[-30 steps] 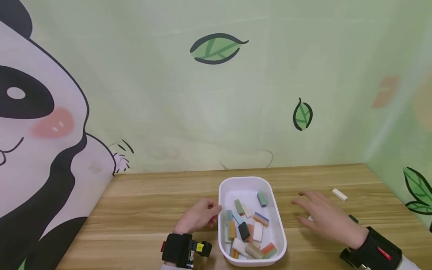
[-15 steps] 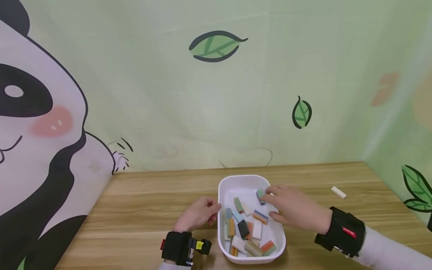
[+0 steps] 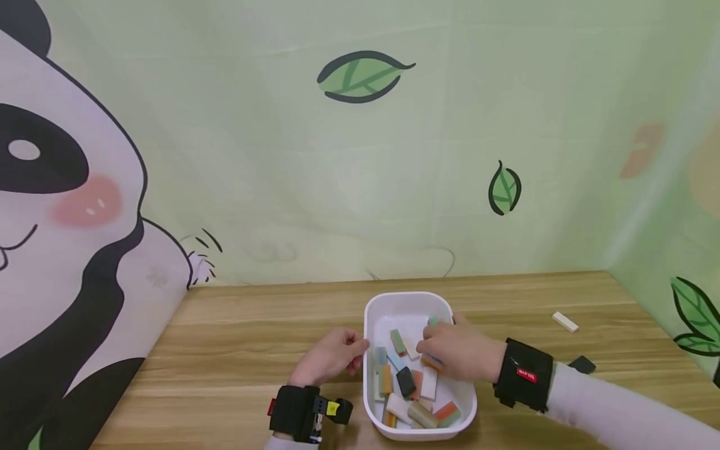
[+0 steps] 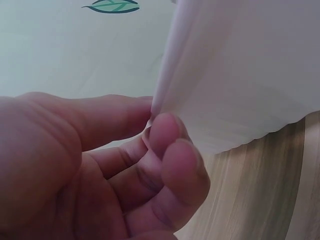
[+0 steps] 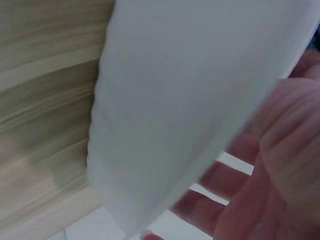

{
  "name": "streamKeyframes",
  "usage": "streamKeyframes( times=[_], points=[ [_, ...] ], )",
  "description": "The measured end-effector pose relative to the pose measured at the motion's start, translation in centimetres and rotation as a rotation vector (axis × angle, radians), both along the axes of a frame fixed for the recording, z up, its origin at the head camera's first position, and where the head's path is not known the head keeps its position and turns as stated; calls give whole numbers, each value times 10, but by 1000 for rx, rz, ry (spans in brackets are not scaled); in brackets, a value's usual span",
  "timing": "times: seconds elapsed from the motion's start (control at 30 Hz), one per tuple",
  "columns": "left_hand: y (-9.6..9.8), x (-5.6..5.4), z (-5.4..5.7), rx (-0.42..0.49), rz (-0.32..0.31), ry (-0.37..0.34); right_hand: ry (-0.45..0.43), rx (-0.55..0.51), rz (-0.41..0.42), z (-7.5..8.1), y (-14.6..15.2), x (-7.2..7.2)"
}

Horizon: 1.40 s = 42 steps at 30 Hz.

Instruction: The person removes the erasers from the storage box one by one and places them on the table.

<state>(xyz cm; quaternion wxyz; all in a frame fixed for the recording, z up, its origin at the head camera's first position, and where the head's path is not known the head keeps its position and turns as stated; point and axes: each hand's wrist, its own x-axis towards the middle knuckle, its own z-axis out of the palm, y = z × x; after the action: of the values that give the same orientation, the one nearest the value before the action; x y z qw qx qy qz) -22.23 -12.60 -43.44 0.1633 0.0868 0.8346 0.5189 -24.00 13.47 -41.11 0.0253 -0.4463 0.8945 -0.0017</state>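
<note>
A white plastic bin (image 3: 375,406) holds several small oblong blocks that look like erasers, among them a black one (image 3: 405,382), a white one (image 3: 429,383) and a two-coloured red and green one (image 3: 447,414). At the bin's left rim my left hand (image 3: 329,357) pinches the edge between thumb and forefinger; the left wrist view shows this hand (image 4: 120,160) close up. My right hand (image 3: 464,350) reaches over the right rim, fingers bent down among the blocks. In the right wrist view the bin's wall partly hides the right hand (image 5: 245,185), so what its fingertips hold is unclear.
On the wooden table (image 3: 253,350), right of the bin, lie a white block (image 3: 565,322) and a black block (image 3: 582,364) beside the right sleeve. A green backdrop (image 3: 270,187) with a panda drawing (image 3: 62,206) stands behind the table.
My right hand has moved left from over the table, past the bin's right rim and into the bin. The black block on the table shows more fully. My left hand keeps its place.
</note>
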Motion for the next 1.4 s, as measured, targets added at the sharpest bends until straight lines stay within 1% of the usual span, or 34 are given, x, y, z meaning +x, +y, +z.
streamKeyframes(
  times=[0.1, 0.27, 0.33, 0.43, 0.63, 0.87, 0.93, 1.03, 1.17, 1.2, 1.3, 1.4],
  points=[
    [-1, 0, 0, -1, 1, 2, 12, 38, -2, -3, -4, -1],
    [-2, 0, 0, -11, 3, -3, -44, 84, -46, -10, -8, -2],
    [-1, 0, 0, -13, 4, -4, -47, 86, -50, -12, -8, -3],
    [-1, -1, -1, -19, 3, -4, -66, 53, -30, -14, -8, -4],
    [-1, -2, -2, -20, 5, -1, -175, -37, 24, -15, -6, -5],
    [-2, -3, -1, -27, 8, 1, -244, -74, 82, -10, -3, -4],
    [-2, -3, -1, -27, 7, 0, -271, -65, 100, -8, -2, -4],
    [-3, -3, -2, -22, 7, -2, -299, -19, 118, -2, -4, -4],
    [-3, -3, -3, -13, 8, -6, -355, 64, 85, 6, -6, -5],
    [-3, -3, -3, -12, 7, -9, -363, 73, 90, 7, -7, -6],
    [-2, -3, -4, -9, 8, -21, -372, 68, 119, 10, -6, -7],
    [-2, -3, -4, -6, 9, -29, -361, 50, 146, 11, -5, -8]
  ],
)
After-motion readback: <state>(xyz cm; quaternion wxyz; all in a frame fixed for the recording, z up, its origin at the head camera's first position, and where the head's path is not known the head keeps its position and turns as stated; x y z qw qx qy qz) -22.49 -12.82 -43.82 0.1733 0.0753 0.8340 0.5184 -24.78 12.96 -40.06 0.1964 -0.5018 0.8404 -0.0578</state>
